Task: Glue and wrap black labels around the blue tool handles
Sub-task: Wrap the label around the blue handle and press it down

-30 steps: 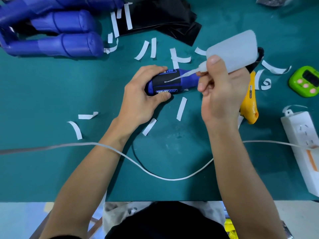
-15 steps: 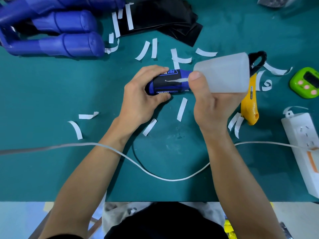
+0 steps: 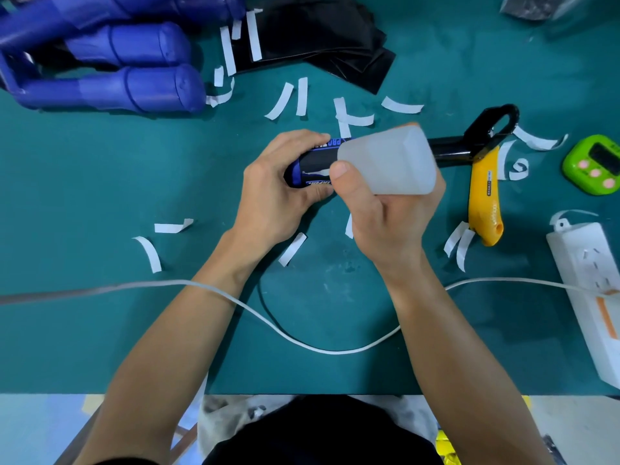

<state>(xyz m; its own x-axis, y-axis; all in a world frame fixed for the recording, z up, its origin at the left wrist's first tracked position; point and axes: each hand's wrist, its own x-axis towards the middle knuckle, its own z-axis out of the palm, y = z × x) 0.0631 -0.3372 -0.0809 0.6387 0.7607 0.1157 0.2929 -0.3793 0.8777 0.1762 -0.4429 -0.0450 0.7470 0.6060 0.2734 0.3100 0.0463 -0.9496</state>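
Cable [image 3: 302, 344], white, is seen looping across the near part of the green cutting mat [image 3: 100, 182] and is traced to a white power strip [image 3: 590, 297] at the right edge. Beyond it, a translucent white glue bottle [image 3: 389, 159] is clasped in the right hand [image 3: 385, 213], thumb pressed on its side; its contents cannot be made out through the cloudy wall, and its nozzle is hidden. The bottle is held over a blue tool handle [image 3: 310, 164] lying on the mat, on which a black label [image 3: 318, 159] bearing a pale line of glue is seen. The handle's end is gripped by the left hand [image 3: 278, 189], fingers closed around it. The tool's black shaft [image 3: 469, 146] is shown extending rightward, just beside a yellow utility knife [image 3: 483, 196]. White backing strips [image 3: 288, 99] are scattered around. A green timer [image 3: 593, 164] is placed at far right. Farther back, a pile of blue handles [image 3: 117, 62] and black label sheets [image 3: 318, 35] are laid.
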